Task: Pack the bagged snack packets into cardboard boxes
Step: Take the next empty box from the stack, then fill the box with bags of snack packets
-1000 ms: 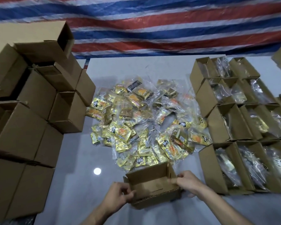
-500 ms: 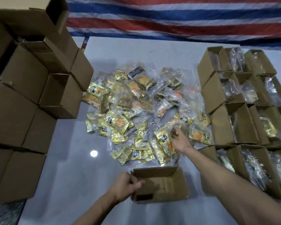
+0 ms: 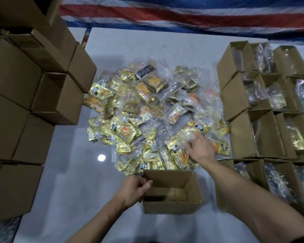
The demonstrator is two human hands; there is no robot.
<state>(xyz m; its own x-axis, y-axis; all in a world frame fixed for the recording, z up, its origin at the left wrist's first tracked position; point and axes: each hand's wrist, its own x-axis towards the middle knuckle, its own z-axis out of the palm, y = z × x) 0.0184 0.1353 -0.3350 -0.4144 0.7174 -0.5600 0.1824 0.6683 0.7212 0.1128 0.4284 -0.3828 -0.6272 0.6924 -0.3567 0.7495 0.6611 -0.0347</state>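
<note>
right hand (image 3: 201, 151) grips bagged packet (image 3: 186, 136) | left hand (image 3: 134, 188) holds open box (image 3: 167, 178)

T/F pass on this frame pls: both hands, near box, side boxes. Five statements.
1. The near box is empty. True.
2. The right hand reaches into the pile. True.
3. The left hand is also in the pile. False: it grips the near box's left wall.
4. The right boxes are all empty. False: clear bags show in most of them.
5. The left boxes are stacked. True.
</note>
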